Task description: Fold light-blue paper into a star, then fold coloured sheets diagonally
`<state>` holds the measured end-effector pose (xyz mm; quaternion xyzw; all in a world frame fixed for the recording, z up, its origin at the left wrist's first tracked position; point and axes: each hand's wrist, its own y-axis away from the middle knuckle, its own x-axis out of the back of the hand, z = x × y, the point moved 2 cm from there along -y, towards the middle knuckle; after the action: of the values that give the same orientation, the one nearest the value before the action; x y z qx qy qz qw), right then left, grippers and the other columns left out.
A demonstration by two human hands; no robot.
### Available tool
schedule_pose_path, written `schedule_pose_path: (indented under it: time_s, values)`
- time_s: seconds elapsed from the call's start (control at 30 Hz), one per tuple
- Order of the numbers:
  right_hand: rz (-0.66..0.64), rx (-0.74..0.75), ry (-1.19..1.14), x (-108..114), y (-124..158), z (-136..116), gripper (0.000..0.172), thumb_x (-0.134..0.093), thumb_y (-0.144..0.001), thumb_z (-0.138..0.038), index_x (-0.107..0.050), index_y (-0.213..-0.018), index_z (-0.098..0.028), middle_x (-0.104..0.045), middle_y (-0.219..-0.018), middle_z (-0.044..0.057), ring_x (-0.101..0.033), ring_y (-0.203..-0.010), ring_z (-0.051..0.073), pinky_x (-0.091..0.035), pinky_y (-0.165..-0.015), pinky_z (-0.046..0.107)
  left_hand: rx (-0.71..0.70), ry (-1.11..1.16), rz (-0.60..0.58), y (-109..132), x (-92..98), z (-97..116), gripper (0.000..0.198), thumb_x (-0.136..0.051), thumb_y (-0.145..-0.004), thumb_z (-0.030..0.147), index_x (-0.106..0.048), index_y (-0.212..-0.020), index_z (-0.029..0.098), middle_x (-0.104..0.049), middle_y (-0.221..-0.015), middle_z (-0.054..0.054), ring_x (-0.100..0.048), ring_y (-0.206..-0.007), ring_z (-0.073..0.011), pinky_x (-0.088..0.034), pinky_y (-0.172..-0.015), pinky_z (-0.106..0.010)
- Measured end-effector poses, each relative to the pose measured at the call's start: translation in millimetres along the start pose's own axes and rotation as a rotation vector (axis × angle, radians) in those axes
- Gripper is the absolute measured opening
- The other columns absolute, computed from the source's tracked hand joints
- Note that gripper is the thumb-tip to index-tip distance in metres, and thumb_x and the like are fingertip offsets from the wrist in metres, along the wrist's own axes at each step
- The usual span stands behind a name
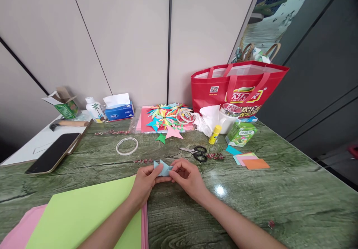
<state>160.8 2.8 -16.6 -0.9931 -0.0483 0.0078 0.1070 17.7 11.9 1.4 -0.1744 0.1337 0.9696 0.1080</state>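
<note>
The left hand (145,180) and right hand (188,176) both pinch a folded blue paper (165,170). Black scissors (196,151) lie behind them on the green desk (282,200).

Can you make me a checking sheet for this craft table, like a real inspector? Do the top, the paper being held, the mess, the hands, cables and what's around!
Surface: green tabletop, streaked and shiny
Job's things: folded blue paper, held up between both hands
Clutter: scissors, glue stick, white tape ring, phone, lime paper
Hands: left hand and right hand, fingers pinching opposite sides of the paper
Cables: nothing seen
Surroundings: pale wall panels behind; red bag at the back
</note>
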Motion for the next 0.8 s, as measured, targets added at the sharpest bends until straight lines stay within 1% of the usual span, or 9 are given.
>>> schedule_pose_path:
  time_s: [0.07, 0.13, 0.2, 0.27, 0.33, 0.43, 0.57, 0.7, 0.8]
  values:
    - [0.017, 0.001, 0.041, 0, 0, 0, 0.018, -0.063, -0.072, -0.032, -0.054, -0.065, -0.018, -0.056, -0.085, 0.005, -0.053, -0.062, 0.012, -0.047, -0.053, 0.024, 0.002, -0.005, 0.008, 0, -0.3, -1, 0.028, -0.072, -0.063, 0.038, -0.068, -0.062, 0.01, -0.065, -0.063, -0.002, -0.06, -0.066, -0.0174, -0.054, -0.07, -0.036]
    - [0.031, -0.019, 0.047, 0, 0, 1, 0.016, -0.063, -0.072, -0.03, -0.052, -0.067, -0.019, -0.057, -0.083, 0.005, -0.053, -0.063, 0.013, -0.047, -0.052, 0.024, 0.006, -0.014, 0.009, 1, -1.2, -1, 0.028, -0.072, -0.063, 0.038, -0.068, -0.062, 0.011, -0.064, -0.063, -0.002, -0.06, -0.067, -0.018, -0.054, -0.071, -0.037]
    - [0.041, -0.062, 0.026, 0, 1, 4, 0.015, -0.063, -0.071, -0.029, -0.051, -0.073, -0.02, -0.057, -0.079, 0.004, -0.052, -0.06, 0.013, -0.046, -0.051, 0.024, 0.008, -0.035, 0.004, 2, -2.2, -1, 0.028, -0.072, -0.063, 0.04, -0.068, -0.062, 0.011, -0.065, -0.063, -0.002, -0.06, -0.067, -0.0187, -0.054, -0.071, -0.037]
    - [0.052, -0.101, 0.001, 0, 0, 6, 0.018, -0.063, -0.07, -0.029, -0.049, -0.079, -0.021, -0.056, -0.073, 0.001, -0.05, -0.056, 0.012, -0.045, -0.048, 0.023, 0.002, -0.063, 0.0, 3, -2.7, -2, 0.029, -0.071, -0.063, 0.041, -0.068, -0.062, 0.012, -0.065, -0.064, -0.002, -0.061, -0.067, -0.0193, -0.054, -0.071, -0.036]
    - [0.059, -0.11, -0.009, 0, 0, 8, 0.02, -0.063, -0.07, -0.029, -0.049, -0.082, -0.021, -0.053, -0.069, -0.001, -0.049, -0.054, 0.011, -0.044, -0.046, 0.022, -0.01, -0.08, -0.003, 3, -2.4, -3, 0.029, -0.07, -0.064, 0.041, -0.069, -0.063, 0.013, -0.066, -0.066, -0.001, -0.062, -0.068, -0.0197, -0.053, -0.07, -0.035]
    - [0.047, -0.114, -0.003, 0, 0, 6, 0.017, -0.062, -0.07, -0.029, -0.052, -0.08, -0.021, -0.051, -0.066, -0.002, -0.049, -0.053, 0.011, -0.044, -0.046, 0.021, -0.013, -0.086, -0.018, 2, -1.1, -5, 0.027, -0.07, -0.065, 0.041, -0.07, -0.065, 0.014, -0.067, -0.068, -0.001, -0.062, -0.068, -0.0196, -0.053, -0.068, -0.034]
    - [0.01, -0.167, -0.029, 0, 0, 4, 0.017, -0.064, -0.069, -0.032, -0.054, -0.075, -0.02, -0.051, -0.059, -0.003, -0.049, -0.048, 0.01, -0.044, -0.046, 0.022, 0.01, -0.066, -0.034, 2, -1.5, -4, 0.028, -0.071, -0.064, 0.041, -0.07, -0.064, 0.013, -0.067, -0.064, -0.001, -0.062, -0.064, -0.0189, -0.053, -0.067, -0.033]
    - [-0.007, -0.191, -0.085, 1, -1, 2, 0.02, -0.068, -0.066, -0.033, -0.057, -0.075, -0.019, -0.054, -0.059, -0.003, -0.048, -0.046, 0.01, -0.042, -0.045, 0.022, 0.041, -0.022, -0.068, 2, -4.1, -1, 0.03, -0.07, -0.066, 0.041, -0.07, -0.068, 0.011, -0.068, -0.065, -0.005, -0.063, -0.062, -0.0181, -0.053, -0.069, -0.035]
    - [-0.022, -0.154, -0.111, 1, -2, -3, 0.02, -0.068, -0.066, -0.033, -0.062, -0.08, -0.019, -0.057, -0.066, -0.001, -0.05, -0.049, 0.01, -0.044, -0.048, 0.023, 0.034, 0.004, -0.064, 1, -3.5, 0, 0.029, -0.069, -0.068, 0.039, -0.069, -0.071, 0.01, -0.068, -0.066, -0.005, -0.063, -0.061, -0.0177, -0.054, -0.068, -0.035]
